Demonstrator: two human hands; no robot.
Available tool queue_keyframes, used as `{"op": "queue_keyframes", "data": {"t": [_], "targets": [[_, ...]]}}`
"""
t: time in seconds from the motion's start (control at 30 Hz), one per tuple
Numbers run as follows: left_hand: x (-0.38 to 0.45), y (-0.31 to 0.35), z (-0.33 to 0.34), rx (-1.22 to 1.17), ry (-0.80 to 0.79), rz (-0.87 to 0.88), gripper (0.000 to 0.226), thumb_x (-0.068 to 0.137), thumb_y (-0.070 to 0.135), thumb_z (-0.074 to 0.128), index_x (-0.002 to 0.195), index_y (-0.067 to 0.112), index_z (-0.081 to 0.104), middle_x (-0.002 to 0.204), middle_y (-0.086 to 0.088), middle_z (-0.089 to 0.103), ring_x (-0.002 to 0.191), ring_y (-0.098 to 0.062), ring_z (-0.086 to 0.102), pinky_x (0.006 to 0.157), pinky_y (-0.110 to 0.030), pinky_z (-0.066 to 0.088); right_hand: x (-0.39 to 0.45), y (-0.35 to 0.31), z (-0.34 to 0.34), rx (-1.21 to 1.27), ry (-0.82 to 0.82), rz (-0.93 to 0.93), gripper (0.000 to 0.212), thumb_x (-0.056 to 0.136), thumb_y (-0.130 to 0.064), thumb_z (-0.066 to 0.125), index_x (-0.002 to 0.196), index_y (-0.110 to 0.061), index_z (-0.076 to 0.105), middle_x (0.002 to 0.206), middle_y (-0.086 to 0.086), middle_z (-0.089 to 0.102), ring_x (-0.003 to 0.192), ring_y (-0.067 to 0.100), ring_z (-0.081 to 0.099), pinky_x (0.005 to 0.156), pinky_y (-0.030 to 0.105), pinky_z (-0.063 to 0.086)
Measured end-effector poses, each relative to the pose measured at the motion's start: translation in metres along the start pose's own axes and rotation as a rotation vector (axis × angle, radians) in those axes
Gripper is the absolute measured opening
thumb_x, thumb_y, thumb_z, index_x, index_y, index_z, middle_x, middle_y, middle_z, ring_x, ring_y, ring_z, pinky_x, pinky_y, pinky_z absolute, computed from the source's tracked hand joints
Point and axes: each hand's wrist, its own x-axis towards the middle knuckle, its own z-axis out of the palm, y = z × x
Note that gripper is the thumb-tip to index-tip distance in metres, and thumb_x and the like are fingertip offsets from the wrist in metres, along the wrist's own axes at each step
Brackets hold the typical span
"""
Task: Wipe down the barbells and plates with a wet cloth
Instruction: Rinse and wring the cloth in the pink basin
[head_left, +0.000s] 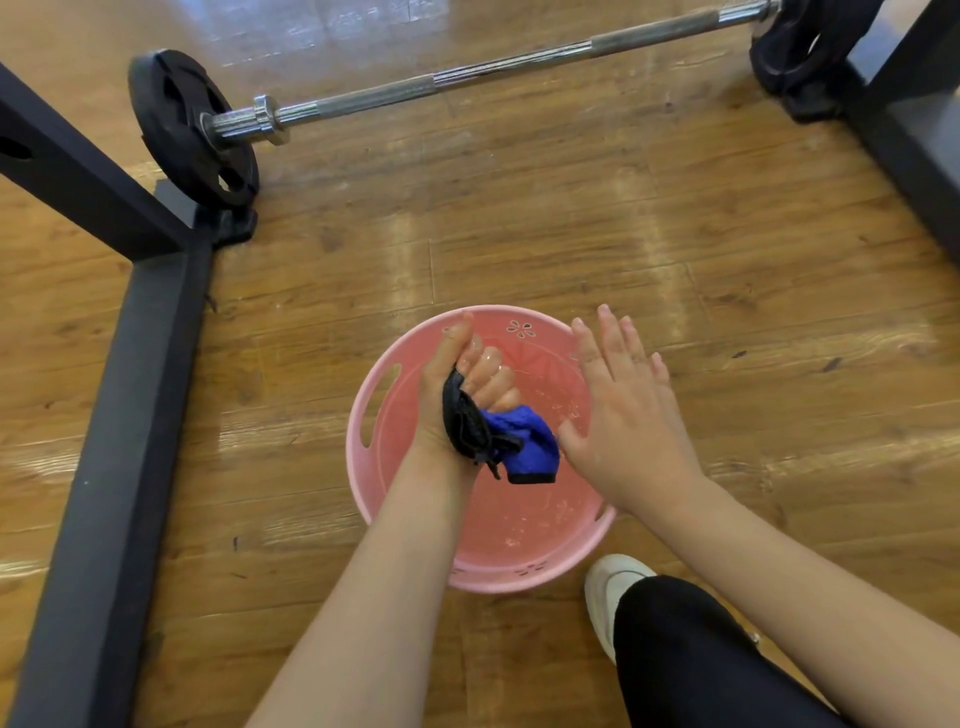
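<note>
Nearest my lens, from the head view, is a black-clad knee (691, 654) with a white shoe (610, 592) tucked beside it on the wooden floor (519, 249). Just ahead sits the pink basin (524, 574), and both hands hang over it. My left hand (457, 387) is clenched round the cloth (511, 444) — a blue and black bundle bunched in the fist, its tail drooping below the wrist. My right hand (621, 415) is released, fingers straight and spread, its thumb side close to the cloth's blue end (touching or not, I cannot tell).

I judge this to be the wetting-and-wringing step: the cloth is being squeezed over the basin, and no wiping looks begun. Further off, the barbell (467, 78) lies across the floor between black rack legs, one plate (189, 130) on its left end and a darker plate (800, 47) at the right, well apart from my hands. Next I would need to carry the damp cloth forward to the bar and close it round the steel — without dripping on the wood
</note>
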Motion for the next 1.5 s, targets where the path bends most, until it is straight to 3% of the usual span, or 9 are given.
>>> {"op": "queue_keyframes", "data": {"t": [0.23, 0.4, 0.47, 0.57, 0.67, 0.8, 0.93, 1.07, 1.5], "targets": [[0.0, -0.033, 0.028, -0.026, 0.197, 0.105, 0.052, 0.09, 0.025, 0.046, 0.039, 0.018, 0.04, 0.036, 0.007, 0.03, 0.03, -0.007, 0.028, 0.034, -0.017, 0.026, -0.001, -0.002, -0.005, -0.036, -0.046, 0.03, 0.09, 0.088, -0.03, 0.053, 0.151, -0.019, -0.011, 0.157, 0.003, -0.021, 0.144, 0.019, -0.019, 0.115, 0.043, -0.005], [-0.018, -0.045, 0.019, 0.423, 0.232, 0.141, 0.016, 0.074, 0.022, 0.063, 0.075, 0.015, 0.049, 0.066, -0.001, 0.052, 0.059, -0.013, 0.051, 0.06, -0.027, 0.043, -0.002, -0.005, -0.009, -0.037, -0.031, 0.097, 0.089, 0.087, -0.023, 0.048, 0.15, -0.016, -0.015, 0.157, 0.006, -0.021, 0.144, 0.021, -0.02, 0.114, 0.048, -0.006], [-0.027, -0.045, 0.011, 0.621, 0.185, 0.091, 0.029, 0.068, 0.018, 0.066, 0.093, 0.018, 0.051, 0.081, -0.003, 0.056, 0.071, -0.016, 0.056, 0.067, -0.03, 0.048, -0.001, -0.006, -0.01, -0.093, -0.052, 0.111, 0.091, 0.088, -0.026, 0.047, 0.148, -0.014, -0.019, 0.155, 0.007, -0.025, 0.143, 0.023, -0.022, 0.114, 0.049, -0.006], [-0.034, -0.036, 0.008, 0.564, 0.165, -0.015, 0.052, 0.062, 0.004, 0.063, 0.11, 0.021, 0.053, 0.092, -0.006, 0.063, 0.079, -0.019, 0.063, 0.073, -0.032, 0.054, 0.001, -0.008, -0.007, -0.143, -0.048, 0.07, 0.092, 0.088, -0.025, 0.048, 0.148, -0.014, -0.021, 0.154, 0.009, -0.028, 0.142, 0.025, -0.025, 0.113, 0.05, -0.008], [-0.033, -0.025, 0.01, 0.342, 0.231, 0.009, 0.044, 0.058, -0.006, 0.044, 0.095, 0.013, 0.06, 0.082, -0.008, 0.069, 0.076, -0.023, 0.067, 0.072, -0.032, 0.055, 0.002, -0.008, -0.004, -0.071, -0.034, 0.056, 0.088, 0.088, -0.025, 0.048, 0.15, -0.017, -0.015, 0.156, 0.007, -0.023, 0.143, 0.022, -0.022, 0.114, 0.047, -0.008], [-0.03, -0.014, 0.013, 0.033, 0.356, 0.145, 0.034, 0.057, -0.006, 0.021, 0.072, 0.009, 0.048, 0.056, -0.005, 0.051, 0.042, -0.019, 0.051, 0.046, -0.022, 0.049, 0.001, -0.006, -0.003, -0.008, -0.014, 0.042, 0.088, 0.084, -0.016, 0.05, 0.152, -0.018, -0.007, 0.158, 0.005, -0.017, 0.145, 0.019, -0.016, 0.116, 0.044, -0.003], [-0.029, -0.008, 0.008, -0.02, 0.295, 0.116, 0.017, 0.064, 0.015, 0.034, 0.059, 0.012, 0.05, 0.053, -0.001, 0.04, 0.04, -0.014, 0.037, 0.043, -0.015, 0.034, 0.001, -0.004, -0.004, 0.02, -0.026, 0.032, 0.089, 0.083, -0.016, 0.051, 0.152, -0.02, -0.006, 0.158, 0.003, -0.015, 0.145, 0.017, -0.013, 0.116, 0.04, -0.001], [-0.025, -0.009, 0.006, 0.045, 0.278, 0.063, 0.043, 0.071, 0.051, 0.052, 0.045, 0.018, 0.043, 0.044, 0.005, 0.032, 0.035, -0.009, 0.031, 0.04, -0.016, 0.022, 0.0, -0.002, -0.002, 0.057, -0.028, 0.021, 0.088, 0.083, -0.016, 0.051, 0.152, -0.02, -0.004, 0.159, 0.003, -0.012, 0.146, 0.017, -0.009, 0.117, 0.039, 0.002], [-0.019, -0.021, 0.02, 0.062, 0.427, 0.078, 0.054, 0.091, 0.021, 0.05, 0.04, 0.022, 0.032, 0.039, 0.007, 0.026, 0.03, -0.008, 0.024, 0.034, -0.015, 0.021, -0.001, -0.001, -0.001, 0.075, -0.016, 0.02, 0.085, 0.084, -0.015, 0.048, 0.152, -0.019, -0.003, 0.159, 0.004, -0.007, 0.146, 0.017, -0.008, 0.117, 0.039, 0.002]]}}
